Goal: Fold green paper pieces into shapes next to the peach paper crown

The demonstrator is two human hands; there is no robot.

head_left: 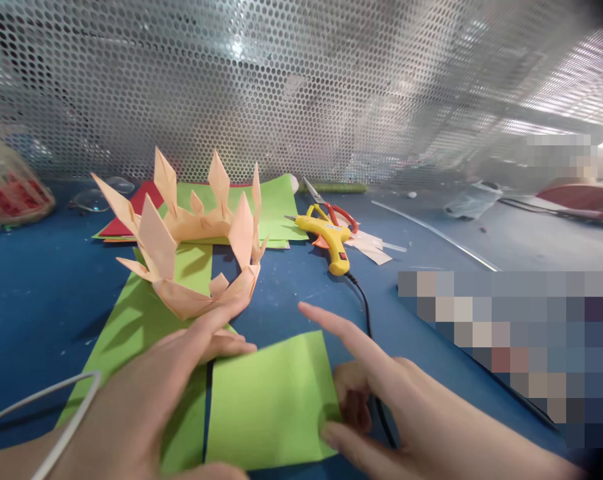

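A small piece of green paper (pixel 274 403) is in front of me, slightly bent. My right hand (pixel 381 393) pinches its right edge between the thumb and curled fingers, while the index finger points out straight. My left hand (pixel 146 387) lies along the paper's left side with fingers stretched and apart. Its index fingertip reaches the near rim of a peach folded-paper crown (pixel 196 230), and another fingertip rests by the small paper's upper left corner. The crown, a ring with pointed petals, stands partly on a long green paper strip (pixel 181 360).
Behind the crown lie green sheets (pixel 276 213) and a red sheet (pixel 141 207). A yellow glue gun (pixel 331 237), its black cord (pixel 366 313) running toward me, lies beside scissors (pixel 344 217) and paper scraps (pixel 371 247). A white cable (pixel 76 393) crosses my left wrist. A perforated metal panel (pixel 261 87) rises behind.
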